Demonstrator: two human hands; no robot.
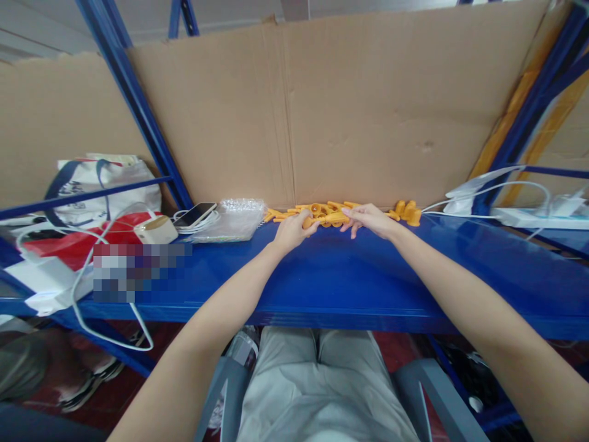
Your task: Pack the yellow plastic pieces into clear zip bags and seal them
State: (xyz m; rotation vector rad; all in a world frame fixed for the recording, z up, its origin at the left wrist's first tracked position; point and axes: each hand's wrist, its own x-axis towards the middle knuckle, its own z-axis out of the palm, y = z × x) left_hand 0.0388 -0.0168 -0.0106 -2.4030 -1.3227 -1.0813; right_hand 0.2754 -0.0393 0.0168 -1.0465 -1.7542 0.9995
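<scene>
Pile of small yellow-orange plastic pcs [334, 218] at back of blue-painted metal shelf [322, 276], along foot of tall brown cardboard panel [368, 104]. Pcs look smooth, evenly coloured, mixed shapes: slim stick-like ones at L end, a round ring-like one w/ its opening twd the camera near the middle, more curved bits b/w the hands. Fine detail too small to tell.

Pile's long axis runs L–R, approx. parallel to the panel. Slim pcs at L end lie flat, mostly L–R w/ a slight slant; a few at top of pile also slant sideways. Just R of the R hand, a cluster of stubby round-topped yellow-orange plastic pcs [407, 213] stands approx. upright, tops up.

Hands apart, pcs b/w them. L hand [292, 232]: thumb + fingers curled in at a yellow-orange pc; can't tell if clamped on it. R hand [368, 219]: fingers loosely spread over R part of pile, palm down.

L of pile: clear bubble-wrap pouch [237, 219], then dark-screened phone [197, 214] on white cable.
</scene>
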